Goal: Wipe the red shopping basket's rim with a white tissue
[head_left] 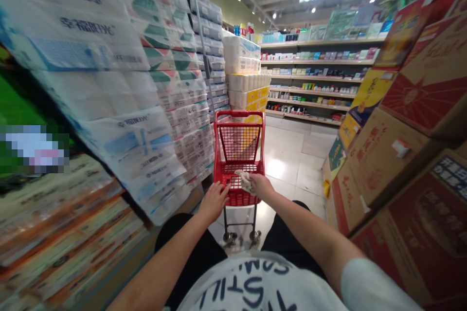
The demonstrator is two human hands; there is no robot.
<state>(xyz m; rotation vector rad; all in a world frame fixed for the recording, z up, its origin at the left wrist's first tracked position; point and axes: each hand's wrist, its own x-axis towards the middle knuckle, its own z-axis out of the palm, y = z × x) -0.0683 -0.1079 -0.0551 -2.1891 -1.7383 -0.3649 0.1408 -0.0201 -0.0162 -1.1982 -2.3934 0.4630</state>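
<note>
Red shopping cart [228, 168], one. Left hand [215, 198], fingers loosely spread, at near-left corner. Right hand [261, 186] pinches pale cloth [244, 179] by near-right corner.

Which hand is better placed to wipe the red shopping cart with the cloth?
Probably the right hand: it grips the cloth over the red shopping cart, while the left hand is open at the cart's left side, without cloth.

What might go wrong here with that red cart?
The red cart stands on wheels, so it might roll if pushed. The cloth in the right hand could snag in the cart's mesh. Cartons are stacked at the person's right, so a careless elbow may bump them.
</note>
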